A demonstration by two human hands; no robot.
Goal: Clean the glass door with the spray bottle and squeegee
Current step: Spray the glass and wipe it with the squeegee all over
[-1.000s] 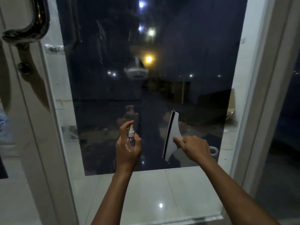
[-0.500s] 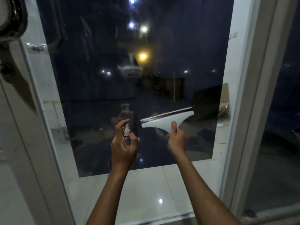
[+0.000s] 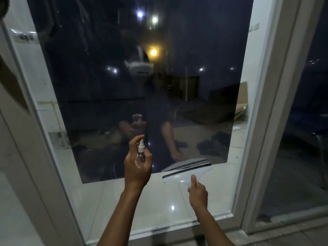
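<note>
Clearly the wiping step was in hand: the right hand (image 3: 198,192) gripped the handle of the squeegee (image 3: 186,175), fingers curled round it and the thumb laid up along its white body, with the black blade edge level and lying against the glass door (image 3: 177,96) just where the dark panel ends and the reflected pale floor begins. The left hand (image 3: 137,172) held the spray bottle (image 3: 141,153) upright near the glass, fingers wrapped round its clear body and the forefinger crooked over the white nozzle; whether it was pressing could not be told, and no mist showed. Both hands were low on the pane, the bottle just left of the blade and apart from it. By my judgement a downward pull was at or near its end, so the next move called for lifting the blade off, carrying it back up to an unwiped strip beside this one and drawing it down again with even pressure, spraying first if that strip was dry. Against the frame half a second before, the squeegee had come down from about mid-pane to the bottom edge of the dark area, keeping its blade level; a second before it had stood with the blade upright. The left hand and bottle had kept much the same pose, and the white door frame (image 3: 276,121) stood to the right.
</note>
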